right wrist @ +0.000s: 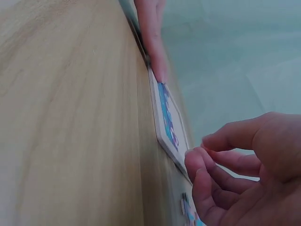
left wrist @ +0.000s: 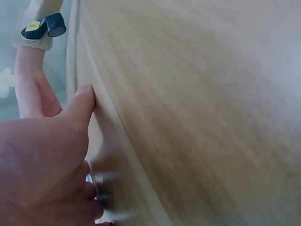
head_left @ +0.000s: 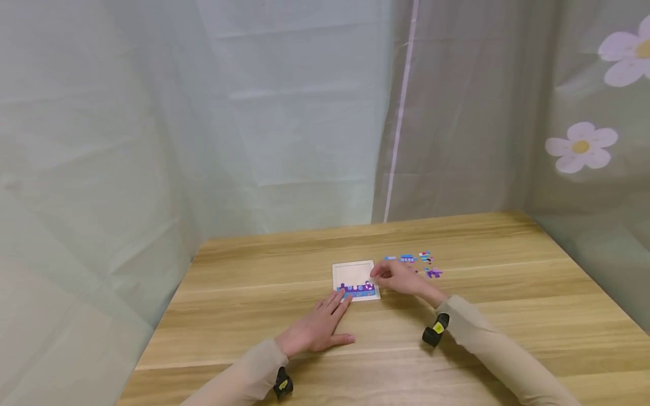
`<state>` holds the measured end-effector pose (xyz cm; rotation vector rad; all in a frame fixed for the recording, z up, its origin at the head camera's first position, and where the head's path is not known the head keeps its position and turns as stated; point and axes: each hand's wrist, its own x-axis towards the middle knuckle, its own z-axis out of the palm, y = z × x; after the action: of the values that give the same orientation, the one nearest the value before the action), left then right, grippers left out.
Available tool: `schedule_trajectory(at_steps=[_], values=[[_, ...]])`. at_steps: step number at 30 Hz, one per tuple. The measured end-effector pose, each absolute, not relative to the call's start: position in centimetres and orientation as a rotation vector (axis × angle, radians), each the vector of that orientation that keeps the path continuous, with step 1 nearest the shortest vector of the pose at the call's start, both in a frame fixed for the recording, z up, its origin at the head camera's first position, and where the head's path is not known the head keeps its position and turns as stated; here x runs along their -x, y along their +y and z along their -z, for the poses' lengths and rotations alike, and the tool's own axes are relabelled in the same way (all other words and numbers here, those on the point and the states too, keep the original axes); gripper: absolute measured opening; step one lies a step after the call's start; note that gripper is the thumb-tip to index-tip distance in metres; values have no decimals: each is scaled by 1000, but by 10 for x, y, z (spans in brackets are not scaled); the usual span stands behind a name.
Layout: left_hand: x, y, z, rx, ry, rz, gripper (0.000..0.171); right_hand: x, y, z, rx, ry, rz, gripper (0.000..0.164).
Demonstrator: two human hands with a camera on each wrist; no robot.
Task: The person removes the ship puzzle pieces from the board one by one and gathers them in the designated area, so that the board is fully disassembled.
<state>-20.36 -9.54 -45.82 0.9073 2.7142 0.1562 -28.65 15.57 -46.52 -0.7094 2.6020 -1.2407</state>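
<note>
A small white puzzle tray (head_left: 351, 274) lies on the table, its near part filled by a strip of purple and blue puzzle pieces (head_left: 358, 293). My left hand (head_left: 321, 326) lies flat, straight fingertips resting on the tray's near left edge and its thumb spread out to the right. Over the tray's right side, my right hand (head_left: 398, 277) pinches a small puzzle piece between thumb and fingertips; in the right wrist view only a reddish sliver shows between the fingers of that hand (right wrist: 244, 160). Its fingers mostly hide the piece.
Several loose puzzle pieces (head_left: 408, 259) in blue, purple and red lie right of the tray, some behind my right hand. The wooden table (head_left: 244, 282) reaches back to pale curtains (head_left: 294, 113). A curtain with printed flowers (head_left: 581, 146) hangs at the right.
</note>
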Motion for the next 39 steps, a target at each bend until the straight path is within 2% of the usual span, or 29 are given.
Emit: schedule_trajectory(at_steps=[14,32,39], values=[[198,-93,458,-887,2731,-163,88,281,141,465,693,2571,1141,26],[195,-92,456,-897,2728,-171,88,277,141,466,672,2616,1132,31],[197,-91,455,-880,2726,-162,88,275,143,465,742,2599,1188,27]])
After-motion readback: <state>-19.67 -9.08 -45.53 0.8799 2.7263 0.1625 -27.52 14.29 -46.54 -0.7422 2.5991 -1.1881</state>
